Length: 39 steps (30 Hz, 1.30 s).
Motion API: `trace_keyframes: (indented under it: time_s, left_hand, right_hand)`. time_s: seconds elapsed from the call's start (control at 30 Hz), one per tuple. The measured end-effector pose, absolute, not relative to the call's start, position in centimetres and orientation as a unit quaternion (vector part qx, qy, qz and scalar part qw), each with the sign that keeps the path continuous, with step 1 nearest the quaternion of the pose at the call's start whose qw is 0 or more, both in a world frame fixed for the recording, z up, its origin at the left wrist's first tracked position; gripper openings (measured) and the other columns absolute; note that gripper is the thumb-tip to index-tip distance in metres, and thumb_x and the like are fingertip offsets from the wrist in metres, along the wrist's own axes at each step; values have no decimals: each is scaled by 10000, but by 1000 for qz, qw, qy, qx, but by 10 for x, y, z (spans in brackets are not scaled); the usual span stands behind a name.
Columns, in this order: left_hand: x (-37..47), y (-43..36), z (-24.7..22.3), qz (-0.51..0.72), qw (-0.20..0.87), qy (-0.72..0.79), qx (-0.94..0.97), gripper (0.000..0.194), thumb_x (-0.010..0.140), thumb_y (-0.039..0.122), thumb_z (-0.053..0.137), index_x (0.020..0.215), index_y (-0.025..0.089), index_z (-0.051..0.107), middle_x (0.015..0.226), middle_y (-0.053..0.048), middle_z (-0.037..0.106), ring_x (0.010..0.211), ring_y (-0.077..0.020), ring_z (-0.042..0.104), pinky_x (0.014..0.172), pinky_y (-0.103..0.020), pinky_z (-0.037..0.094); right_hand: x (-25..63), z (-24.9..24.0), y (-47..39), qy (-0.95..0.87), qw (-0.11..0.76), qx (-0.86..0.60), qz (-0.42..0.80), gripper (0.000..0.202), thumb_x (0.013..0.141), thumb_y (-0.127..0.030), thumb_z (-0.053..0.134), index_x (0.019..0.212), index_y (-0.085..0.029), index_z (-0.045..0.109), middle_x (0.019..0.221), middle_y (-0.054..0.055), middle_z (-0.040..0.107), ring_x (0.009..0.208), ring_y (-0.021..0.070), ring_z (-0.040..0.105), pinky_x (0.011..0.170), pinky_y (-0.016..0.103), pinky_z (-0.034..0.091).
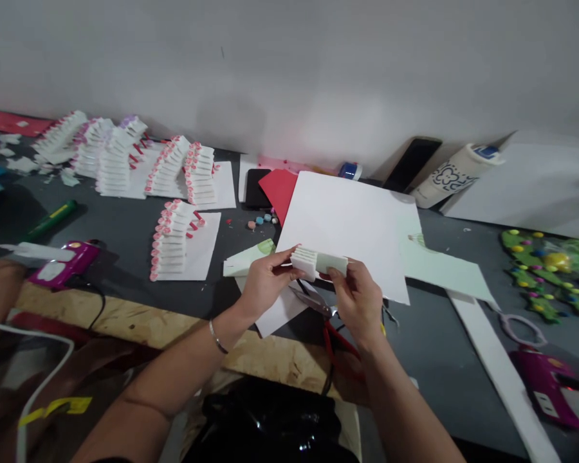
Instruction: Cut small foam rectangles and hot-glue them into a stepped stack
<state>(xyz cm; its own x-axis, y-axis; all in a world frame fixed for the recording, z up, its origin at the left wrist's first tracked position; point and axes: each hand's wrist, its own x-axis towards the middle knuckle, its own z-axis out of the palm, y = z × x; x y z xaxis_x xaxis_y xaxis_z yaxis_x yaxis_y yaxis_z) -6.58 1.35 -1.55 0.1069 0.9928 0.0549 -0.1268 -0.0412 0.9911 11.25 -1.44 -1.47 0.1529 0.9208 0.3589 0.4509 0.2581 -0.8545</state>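
Note:
My left hand point(264, 286) pinches the left end of a small white layered card piece point(303, 262) between thumb and fingertips. Several parallel edges show on its left part, and a flat pale greenish face is on the right. At that right end, the thumb and fingers of my right hand point(359, 299) are closed on the same piece. Just below it, red-handled scissors point(313, 299) lie partly hidden by my right hand. Behind the piece is a large white sheet point(347, 215). A pale green offcut point(251, 257) lies beside my left hand.
Finished-looking pleated white pieces with pink discs point(170, 241) stand at left on white cards. A green marker point(52, 220) and magenta power strip point(65, 263) lie farther left. A tumbler point(451, 175) leans at the back right. Green decorated shapes point(535, 276) sit at far right.

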Motion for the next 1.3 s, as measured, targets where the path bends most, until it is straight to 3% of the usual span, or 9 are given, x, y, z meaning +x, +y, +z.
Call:
trace_keyframes:
  time_s: [0.37, 0.63, 0.87, 0.97, 1.07, 1.17, 1.3]
  left_hand:
    - [-66, 17, -13, 511, 562, 440, 480, 546, 575, 358, 890, 1057, 163, 724, 983, -80, 762, 896, -243, 714, 811, -366, 588]
    - [-65, 15, -2, 477, 646, 432, 411, 451, 545, 265, 887, 930, 175, 671, 850, -7, 710, 782, -156, 647, 767, -293, 521]
    - [-67, 16, -8, 438, 641, 432, 459, 492, 643, 361, 847, 1025, 166, 606, 914, -38, 679, 830, -168, 643, 767, -301, 510]
    - [-69, 16, -14, 457, 520, 432, 578, 707, 671, 447, 832, 1256, 193, 525, 1223, -134, 636, 1095, -264, 633, 922, -406, 510]
    - [-70, 14, -19, 448, 261, 410, 750, 953, 687, 440, 833, 1470, 222, 336, 1507, -190, 433, 1406, -341, 404, 1138, -506, 346]
    - [-68, 13, -22, 378, 67, 367, 847, 936, 823, 401, 710, 1549, 174, 165, 1547, -215, 387, 1471, -337, 308, 1202, -524, 230]
    - [-65, 15, -25, 346, -6, 377, 860, 833, 910, 386, 575, 1553, 118, 119, 1494, -231, 463, 1408, -324, 421, 1181, -504, 279]
  right_hand:
    - [112, -13, -13, -626, 488, -556, 246, 127, 891, -326, 589, 972, -228, 594, 886, 31, 709, 726, 167, 676, 657, 288, 549]
    - [99, -16, -15, -528, 527, -519, 417, 508, 707, -368, 808, 1091, -254, 495, 1025, 35, 656, 869, 194, 682, 791, 355, 596]
    - [92, -18, -13, -498, 529, -534, 432, 473, 717, -354, 762, 1063, -240, 459, 929, 4, 621, 781, 161, 650, 684, 299, 578]
    - [92, -17, -12, -498, 529, -553, 409, 468, 712, -355, 748, 1059, -238, 456, 897, -4, 630, 749, 162, 647, 667, 296, 566]
    - [92, -14, -12, -514, 505, -589, 366, 478, 695, -341, 744, 1076, -239, 473, 882, -1, 653, 727, 180, 652, 665, 319, 557]
    - [92, -11, -14, -539, 480, -610, 329, 491, 683, -356, 741, 1085, -238, 484, 877, 9, 673, 738, 206, 663, 674, 342, 550]
    - [91, -11, -15, -551, 470, -613, 317, 488, 691, -385, 727, 1084, -231, 481, 860, 21, 685, 735, 222, 673, 649, 340, 540]
